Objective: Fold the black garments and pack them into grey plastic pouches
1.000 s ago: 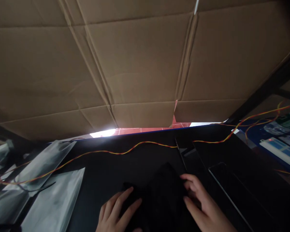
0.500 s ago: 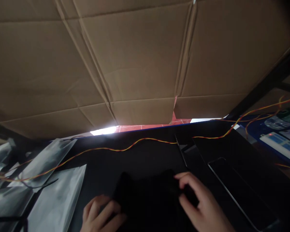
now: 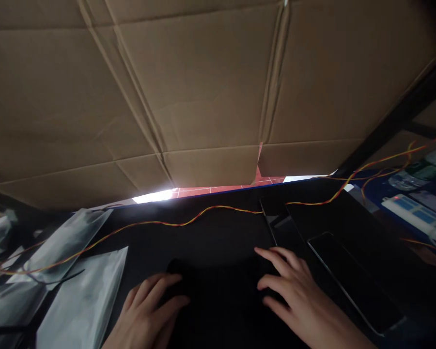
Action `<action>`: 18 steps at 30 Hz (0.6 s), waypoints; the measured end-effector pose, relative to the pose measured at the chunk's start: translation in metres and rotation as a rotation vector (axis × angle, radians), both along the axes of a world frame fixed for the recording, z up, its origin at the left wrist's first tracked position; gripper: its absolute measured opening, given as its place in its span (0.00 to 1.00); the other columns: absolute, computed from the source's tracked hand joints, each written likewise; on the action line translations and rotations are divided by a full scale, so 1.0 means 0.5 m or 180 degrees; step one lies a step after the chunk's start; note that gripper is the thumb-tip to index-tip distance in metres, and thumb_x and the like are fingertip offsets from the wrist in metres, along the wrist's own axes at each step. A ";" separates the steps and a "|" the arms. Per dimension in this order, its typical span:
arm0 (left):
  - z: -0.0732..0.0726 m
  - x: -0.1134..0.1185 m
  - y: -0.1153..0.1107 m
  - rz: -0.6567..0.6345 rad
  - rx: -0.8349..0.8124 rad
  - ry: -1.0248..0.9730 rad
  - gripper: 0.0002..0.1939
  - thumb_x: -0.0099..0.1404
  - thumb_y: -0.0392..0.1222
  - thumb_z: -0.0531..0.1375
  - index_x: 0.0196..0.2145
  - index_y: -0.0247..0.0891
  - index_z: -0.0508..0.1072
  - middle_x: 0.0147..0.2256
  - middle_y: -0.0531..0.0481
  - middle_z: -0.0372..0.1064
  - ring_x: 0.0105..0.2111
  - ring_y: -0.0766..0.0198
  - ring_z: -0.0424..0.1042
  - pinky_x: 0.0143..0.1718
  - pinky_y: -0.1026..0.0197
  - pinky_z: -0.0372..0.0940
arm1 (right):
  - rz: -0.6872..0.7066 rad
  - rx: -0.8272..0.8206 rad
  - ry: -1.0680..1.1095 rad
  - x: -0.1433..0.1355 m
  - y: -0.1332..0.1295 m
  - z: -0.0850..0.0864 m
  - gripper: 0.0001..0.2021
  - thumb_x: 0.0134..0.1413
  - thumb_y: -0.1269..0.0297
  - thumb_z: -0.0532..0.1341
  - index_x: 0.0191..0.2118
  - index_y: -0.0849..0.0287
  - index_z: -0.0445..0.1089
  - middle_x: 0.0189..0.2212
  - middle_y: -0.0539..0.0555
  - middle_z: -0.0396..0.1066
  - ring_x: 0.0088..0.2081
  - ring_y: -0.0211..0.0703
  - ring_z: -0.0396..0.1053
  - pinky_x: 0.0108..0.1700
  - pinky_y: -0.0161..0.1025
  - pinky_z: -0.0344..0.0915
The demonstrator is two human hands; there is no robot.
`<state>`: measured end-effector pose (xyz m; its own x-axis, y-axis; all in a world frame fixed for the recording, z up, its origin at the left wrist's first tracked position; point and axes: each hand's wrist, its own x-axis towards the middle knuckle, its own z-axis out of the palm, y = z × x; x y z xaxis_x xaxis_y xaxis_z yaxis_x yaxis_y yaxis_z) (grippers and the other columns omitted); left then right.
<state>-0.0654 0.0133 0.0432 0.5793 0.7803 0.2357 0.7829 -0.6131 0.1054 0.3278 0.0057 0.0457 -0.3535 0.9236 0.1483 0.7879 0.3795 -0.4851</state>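
Observation:
Between my hands lies a very dark black item on the black tabletop; its outline blends into the surface and I cannot make out its kind. My left hand is at its left edge, thumb and forefinger apart, the fingers loosely bent. Over on the right edge, my right hand has its fingers spread. Whether the fingertips press on the dark item is lost in shadow. A black phone-like slab lies just right of my right hand.
Translucent plastic bags lie at the left. A twisted red-yellow wire crosses the table, passing another dark glossy slab. Cardboard hangs along the back. A white device with a red light and a plastic bottle are at the right.
The fingers of my right hand have spread from a curled pose. My left thumb and forefinger have straightened. The dark item's raised upper corners look lower now. The view has shifted slightly.

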 end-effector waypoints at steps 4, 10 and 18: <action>-0.004 0.027 0.021 0.0246 0.0276 -0.0004 0.19 0.72 0.49 0.65 0.59 0.56 0.78 0.61 0.47 0.76 0.57 0.45 0.77 0.47 0.47 0.80 | -0.0558 0.0363 0.0460 -0.022 0.071 0.002 0.04 0.70 0.66 0.65 0.43 0.47 0.76 0.59 0.54 0.77 0.60 0.58 0.76 0.57 0.62 0.79; 0.011 0.048 0.007 0.0817 0.0607 -0.0126 0.17 0.79 0.49 0.56 0.61 0.51 0.75 0.53 0.45 0.77 0.49 0.48 0.78 0.45 0.47 0.77 | -0.0916 0.1444 0.0713 -0.091 0.072 -0.004 0.13 0.74 0.74 0.58 0.54 0.51 0.74 0.55 0.59 0.77 0.55 0.55 0.77 0.55 0.57 0.78; -0.040 0.041 -0.025 -0.0085 0.0120 0.0220 0.51 0.63 0.56 0.73 0.77 0.47 0.58 0.70 0.36 0.70 0.65 0.36 0.74 0.49 0.42 0.83 | 0.0726 -0.0771 -0.0062 -0.099 -0.001 -0.005 0.51 0.46 0.70 0.84 0.75 0.51 0.66 0.78 0.60 0.58 0.75 0.68 0.60 0.70 0.61 0.70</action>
